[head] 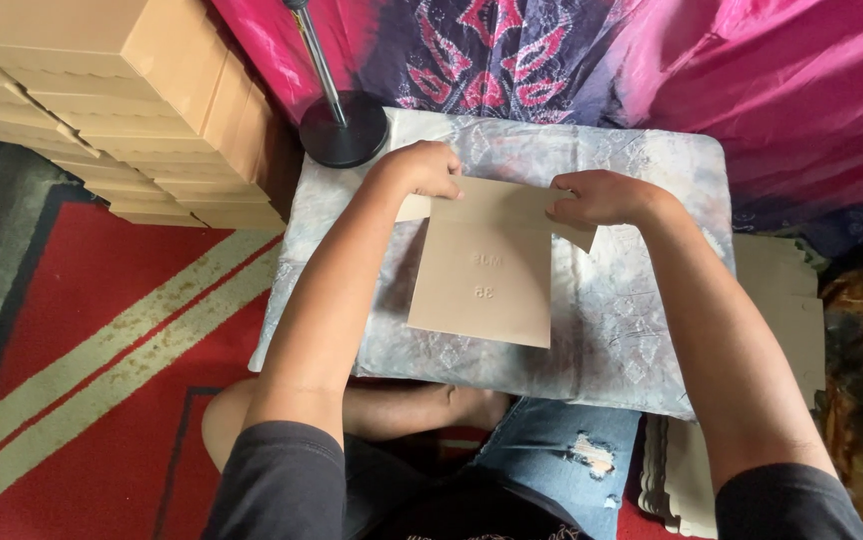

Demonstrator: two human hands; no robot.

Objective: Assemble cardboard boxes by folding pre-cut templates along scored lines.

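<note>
The left hand (420, 170) and right hand (600, 197) are each pinching, fingers curled tight, the top fold of one flat tan cardboard box blank (484, 270), which is lying below the knuckles on the cloth-covered board (642, 330).

Tan cardboard sheet (482, 285), red striped carpet (102, 330)

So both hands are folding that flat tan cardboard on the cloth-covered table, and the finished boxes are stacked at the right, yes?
Not quite: the head view shows the stack of boxes at the left. Both the left hand and right hand do grip the cardboard.
</note>
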